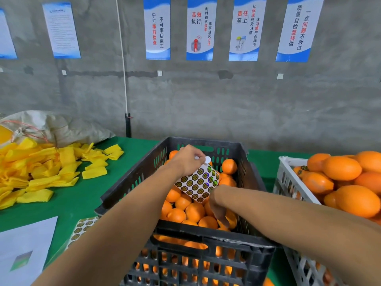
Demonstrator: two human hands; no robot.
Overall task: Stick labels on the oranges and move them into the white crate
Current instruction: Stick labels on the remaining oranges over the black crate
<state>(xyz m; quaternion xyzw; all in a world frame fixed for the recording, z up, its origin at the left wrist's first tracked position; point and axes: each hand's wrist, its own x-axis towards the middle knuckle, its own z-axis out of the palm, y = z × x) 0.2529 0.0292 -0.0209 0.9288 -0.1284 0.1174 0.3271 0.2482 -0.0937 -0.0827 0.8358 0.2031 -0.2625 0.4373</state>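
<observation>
A black crate [132, 182] in the middle holds several oranges [193, 211]. My left hand [188, 159] hovers over it and pinches the top of a sticker sheet [198, 182] covered with round gold-and-dark labels. My right hand [218, 207] reaches down into the black crate with fingers curled around an orange [232, 220] near the crate's right side. The white crate [288, 182] stands to the right, heaped with oranges [342, 168], one showing a label.
A green table [68, 203] carries a pile of yellow foam nets [41, 168] at the left, a sack [61, 126] behind them, a second sticker sheet [82, 228] and white paper [24, 250] at the front left. A grey wall with posters stands behind.
</observation>
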